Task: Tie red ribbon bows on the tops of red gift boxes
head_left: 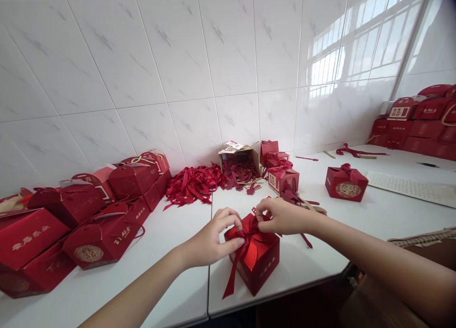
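A red gift box stands on the white table close to its front edge. Dark red ribbon crosses its folded top, one tail hanging down the near left side. From the left, my left hand pinches the ribbon between thumb and fingers at the middle of the lid. My right hand grips the ribbon just to the right of that, its fingers curled together. The two hands are only a little apart. The ribbon's crossing point is partly covered by my fingers.
Stacked red boxes fill the table's left side. By the wall lie a heap of ribbons and an open carton of ribbon pieces. A bowed box stands right, near a white printed sheet. More boxes are piled far right.
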`<act>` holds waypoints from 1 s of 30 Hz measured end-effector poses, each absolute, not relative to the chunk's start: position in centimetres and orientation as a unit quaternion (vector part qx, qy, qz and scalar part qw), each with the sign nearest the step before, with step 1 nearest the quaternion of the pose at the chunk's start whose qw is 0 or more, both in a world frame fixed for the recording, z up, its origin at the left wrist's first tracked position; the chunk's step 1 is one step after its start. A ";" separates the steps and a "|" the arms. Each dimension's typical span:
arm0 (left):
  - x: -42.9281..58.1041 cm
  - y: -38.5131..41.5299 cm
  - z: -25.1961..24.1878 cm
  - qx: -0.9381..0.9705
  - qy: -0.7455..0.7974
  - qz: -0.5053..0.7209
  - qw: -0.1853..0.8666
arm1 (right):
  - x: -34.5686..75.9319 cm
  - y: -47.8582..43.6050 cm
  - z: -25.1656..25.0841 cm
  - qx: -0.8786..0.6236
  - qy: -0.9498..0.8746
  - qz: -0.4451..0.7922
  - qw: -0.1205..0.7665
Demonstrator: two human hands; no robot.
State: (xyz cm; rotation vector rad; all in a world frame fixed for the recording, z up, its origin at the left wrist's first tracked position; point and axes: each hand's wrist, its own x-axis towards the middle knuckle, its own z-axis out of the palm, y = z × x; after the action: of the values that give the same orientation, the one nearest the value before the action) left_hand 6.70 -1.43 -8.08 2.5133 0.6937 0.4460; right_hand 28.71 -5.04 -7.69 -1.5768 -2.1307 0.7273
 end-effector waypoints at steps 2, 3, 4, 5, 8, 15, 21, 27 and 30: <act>6.7 -1.4 -8.7 0.917 0.255 0.164 0.259 | 28.7 -5.1 -7.9 -0.564 -0.764 0.242 0.202; 6.6 -1.5 -9.0 0.915 0.257 0.168 0.260 | 28.8 -5.1 -8.0 -0.564 -0.768 0.223 0.206; 6.5 -1.5 -9.1 0.915 0.260 0.171 0.257 | 28.9 -5.0 -8.0 -0.564 -0.773 0.203 0.208; 6.3 -1.6 -9.1 0.917 0.264 0.172 0.246 | 29.0 -5.1 -8.0 -0.563 -0.778 0.182 0.209; 5.9 -1.9 -9.0 0.928 0.290 0.174 0.157 | 29.1 -5.2 -7.7 -0.566 -0.789 0.144 0.189; 6.5 -2.5 -8.8 0.921 0.297 0.238 0.085 | 28.5 -5.6 -7.3 -0.569 -0.808 0.049 0.143; 6.1 -2.3 -9.6 0.899 0.354 0.250 0.066 | 29.1 -5.6 -7.4 -0.591 -0.799 0.040 0.104; 5.2 -2.7 -9.8 0.906 0.332 0.246 -0.089 | 29.2 -5.7 -7.2 -0.594 -0.799 0.040 0.083; 5.3 -2.6 -9.8 0.918 0.321 0.234 -0.021 | 29.7 -5.6 -7.3 -0.570 -0.809 0.075 0.121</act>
State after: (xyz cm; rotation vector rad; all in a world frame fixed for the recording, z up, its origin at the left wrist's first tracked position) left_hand 5.31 -2.56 -9.83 2.9224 1.0224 0.7446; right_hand 29.75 -5.61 -7.32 -1.6637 -2.3640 0.2194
